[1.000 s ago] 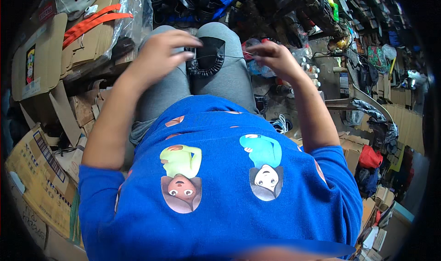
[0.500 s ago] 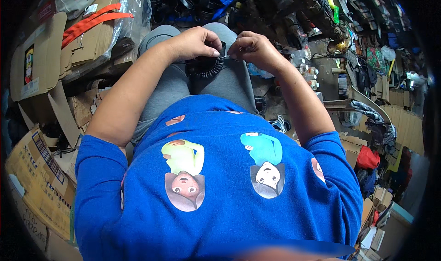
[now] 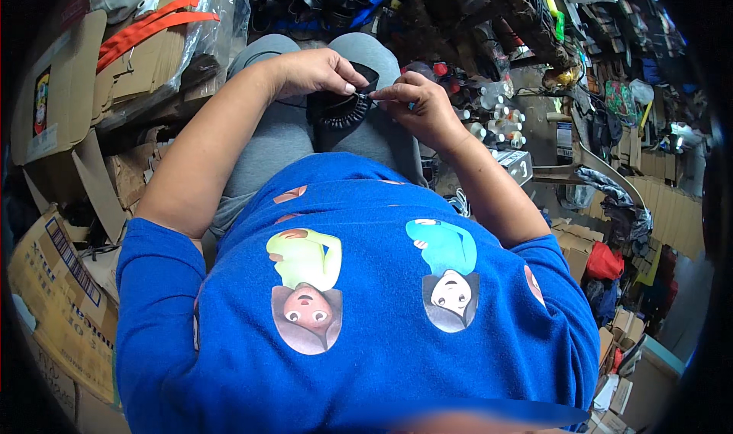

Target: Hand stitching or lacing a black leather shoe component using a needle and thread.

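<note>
Black piece [image 3: 334, 110]: one, small, with a ribbed, curved rim along its lower side; lies on the lap, over the inner thighs, beneath the two hands.

Left hand [image 3: 324, 75]: thumb and forefinger together, clamped on the upper part of the piece; other fingers curled under.

Right hand [image 3: 416, 103]: fingers bent and drawn in, forefinger tip at the piece's right edge, close beside the left fingertips; whether it grips the piece or something finer is too small to tell.

Trousers [image 3: 271, 148]: grey, under the piece.

Shirt [image 3: 378, 243]: blue, printed with cartoon figures.

Bottles [image 3: 500, 117]: a group, pale caps, standing right of the knees; contents cannot be told.

Box [image 3: 514, 165]: small, grey, beside the right forearm; inside not visible.

Cartons [image 3: 65, 90]: brown, at left, flaps spread, contents hidden.

Straps [image 3: 153, 29]: orange, lying across the stacked cardboard at upper left.

Plastic sheet [image 3: 220, 29]: clear, along that stack's right edge.

Red bag [image 3: 605, 261]: crumpled, at far right; contents hidden.
</note>
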Motion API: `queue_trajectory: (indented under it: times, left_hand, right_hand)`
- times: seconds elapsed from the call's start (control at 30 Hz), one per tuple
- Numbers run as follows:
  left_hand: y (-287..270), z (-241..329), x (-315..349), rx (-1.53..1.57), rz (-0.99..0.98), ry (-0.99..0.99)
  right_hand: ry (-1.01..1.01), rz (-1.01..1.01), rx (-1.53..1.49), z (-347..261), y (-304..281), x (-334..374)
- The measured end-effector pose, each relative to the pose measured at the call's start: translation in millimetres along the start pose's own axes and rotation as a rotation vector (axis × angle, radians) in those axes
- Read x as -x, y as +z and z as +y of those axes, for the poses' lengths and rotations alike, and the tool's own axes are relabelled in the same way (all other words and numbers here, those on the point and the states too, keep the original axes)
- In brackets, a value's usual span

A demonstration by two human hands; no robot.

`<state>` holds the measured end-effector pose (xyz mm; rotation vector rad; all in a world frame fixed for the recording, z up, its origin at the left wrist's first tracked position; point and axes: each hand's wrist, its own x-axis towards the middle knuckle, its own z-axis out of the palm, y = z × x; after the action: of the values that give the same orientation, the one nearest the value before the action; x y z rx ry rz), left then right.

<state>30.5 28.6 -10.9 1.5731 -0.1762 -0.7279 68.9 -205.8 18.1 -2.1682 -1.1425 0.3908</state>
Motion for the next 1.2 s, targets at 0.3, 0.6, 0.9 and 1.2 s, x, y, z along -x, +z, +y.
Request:
queue_trajectory:
  times: [0.3, 0.6, 0.9, 1.2]
  left_hand:
    - [-1.3, 1.7, 1.0, -0.078, -0.067, -0.003]
    - [-5.3, 0.9, 1.5, -0.281, -0.081, 0.062]
    - [-3.2, -4.5, -5.2, -0.3, 0.246, 0.199]
    - [-4.0, -5.0, -0.6, -0.269, 0.376, 0.23]
  right_hand:
    - [-0.135, -0.201, 0.288, -14.8, -14.6, -18.7]
    - [-0.27, -0.428, 0.69, -45.2, -19.5, -47.4]
    - [-0.131, -0.449, 0.286, -9.2, -18.1, -55.1]
    - [0.045, -0.396, 0.07, -3.8, -5.0, -55.3]
